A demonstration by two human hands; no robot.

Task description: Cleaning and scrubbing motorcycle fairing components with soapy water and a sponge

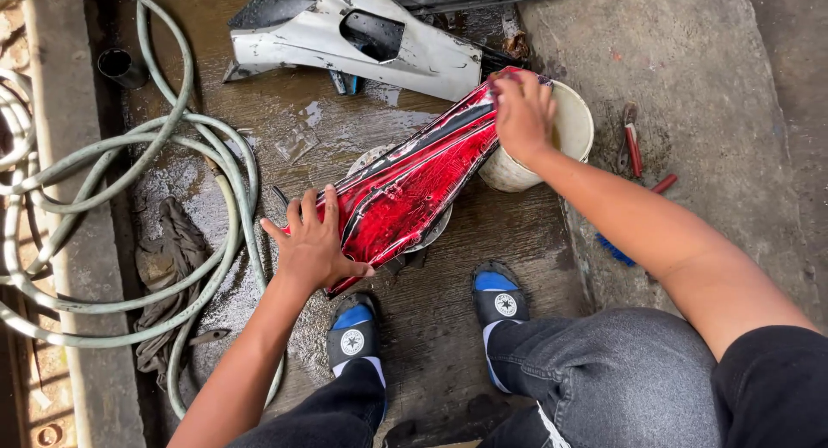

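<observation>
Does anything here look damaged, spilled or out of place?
Yes. The red panel under the left hand and right hand has a cracked, crazed-looking finish. It lies propped over the white bucket. The ground is wet, and a rag lies crumpled beside the tangled hose.

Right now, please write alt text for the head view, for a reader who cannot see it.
Left hand and right hand press on a wet red panel lying over a bucket. A white panel lies beyond, a hose to the left, pliers to the right.
</observation>
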